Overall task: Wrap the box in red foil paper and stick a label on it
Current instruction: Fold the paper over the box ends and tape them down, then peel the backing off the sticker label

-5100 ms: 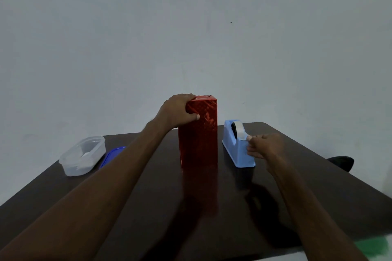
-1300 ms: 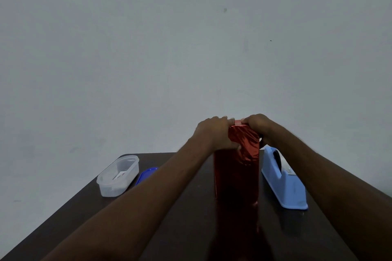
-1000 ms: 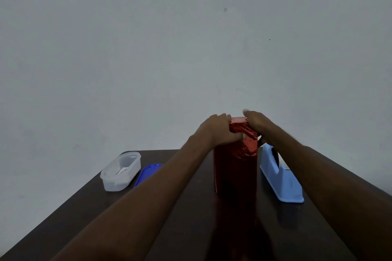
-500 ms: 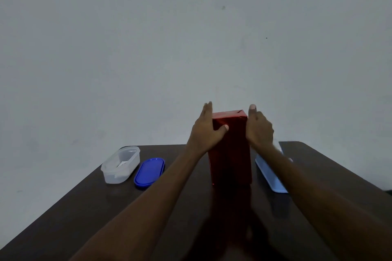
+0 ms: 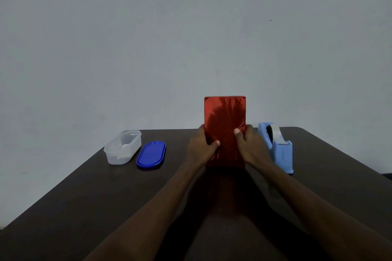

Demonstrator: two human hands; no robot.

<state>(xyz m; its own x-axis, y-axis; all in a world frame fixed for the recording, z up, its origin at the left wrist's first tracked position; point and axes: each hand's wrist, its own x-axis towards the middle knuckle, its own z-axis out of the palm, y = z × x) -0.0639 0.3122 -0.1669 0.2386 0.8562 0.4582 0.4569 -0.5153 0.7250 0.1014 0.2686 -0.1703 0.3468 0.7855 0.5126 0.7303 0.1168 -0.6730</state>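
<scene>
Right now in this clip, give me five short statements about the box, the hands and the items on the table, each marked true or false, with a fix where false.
1. The red foil-wrapped box stands upright on the table. True.
2. Only the left hand holds the box. False: the right hand grips it too, one hand on each side, thumbs on the front.
3. The blue lid is snapped onto the clear container. False: the lid lies flat on the table beside the open container.
4. The tape dispenser sits to the right of the box. True.
5. A label is visible on the box front. False: the front shows only red foil.
</scene>
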